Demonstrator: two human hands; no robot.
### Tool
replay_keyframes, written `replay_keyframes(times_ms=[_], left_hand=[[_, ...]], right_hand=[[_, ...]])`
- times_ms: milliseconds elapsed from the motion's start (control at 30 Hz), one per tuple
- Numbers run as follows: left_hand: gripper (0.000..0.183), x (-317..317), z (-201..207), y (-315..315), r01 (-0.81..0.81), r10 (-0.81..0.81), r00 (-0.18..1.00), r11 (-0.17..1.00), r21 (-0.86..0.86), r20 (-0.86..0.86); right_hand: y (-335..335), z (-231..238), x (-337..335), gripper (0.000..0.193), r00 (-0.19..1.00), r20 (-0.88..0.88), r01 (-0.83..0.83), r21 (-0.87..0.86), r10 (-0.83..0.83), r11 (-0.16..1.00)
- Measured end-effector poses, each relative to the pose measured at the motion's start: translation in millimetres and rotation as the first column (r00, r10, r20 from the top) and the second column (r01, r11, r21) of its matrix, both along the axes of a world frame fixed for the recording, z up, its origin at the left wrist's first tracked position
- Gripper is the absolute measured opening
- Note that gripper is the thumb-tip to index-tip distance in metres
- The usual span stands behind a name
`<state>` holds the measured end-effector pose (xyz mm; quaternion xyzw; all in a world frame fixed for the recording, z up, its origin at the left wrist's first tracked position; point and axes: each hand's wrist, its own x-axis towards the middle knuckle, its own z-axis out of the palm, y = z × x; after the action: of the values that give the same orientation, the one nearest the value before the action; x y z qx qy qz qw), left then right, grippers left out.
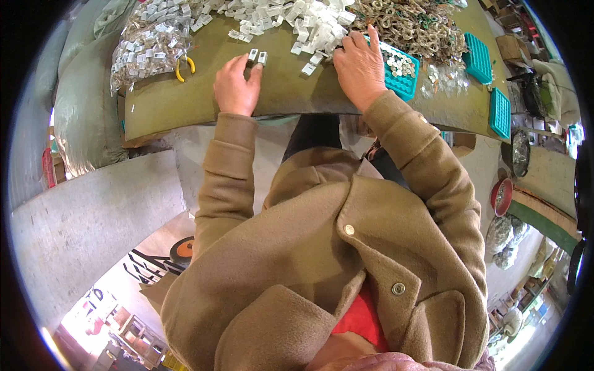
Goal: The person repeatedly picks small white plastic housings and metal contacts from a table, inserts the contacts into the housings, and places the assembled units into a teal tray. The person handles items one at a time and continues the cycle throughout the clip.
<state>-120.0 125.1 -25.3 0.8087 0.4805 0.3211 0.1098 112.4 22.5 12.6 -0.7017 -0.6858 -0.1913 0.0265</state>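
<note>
Closest to us, the brown coat (278,247) fills the foreground, sleeves reaching up to the olive worktop (291,93). At its near side, the left hand (237,86) has thumb and forefinger apart, two small white pieces (262,58) just beyond the tips. Over on the right, the right hand (362,67) is beside a teal tray (405,89) of round pale bits (396,62); whether those fingers grip anything, I can't tell. Left, a yellow-handled tool (180,71); farther off, a white heap (315,25) and a brownish pile (402,18).
</note>
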Motion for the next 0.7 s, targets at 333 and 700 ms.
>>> replay_keyframes(times_ms=[333,700], left_hand=[[0.025,26.3,35.9,-49.5,0.344,0.100,0.694,0.824,-0.450,0.713],[0.024,61.9,49.7,-71.8,0.901,0.536,0.349,0.034,-0.433,0.768]], right_hand=[[-7.7,26.8,10.6,0.013,0.923,-0.351,-0.017,0.377,0.159,0.926],[-60.4,37.7,-12.8,0.018,0.742,-0.522,-0.195,0.433,0.421,0.880]])
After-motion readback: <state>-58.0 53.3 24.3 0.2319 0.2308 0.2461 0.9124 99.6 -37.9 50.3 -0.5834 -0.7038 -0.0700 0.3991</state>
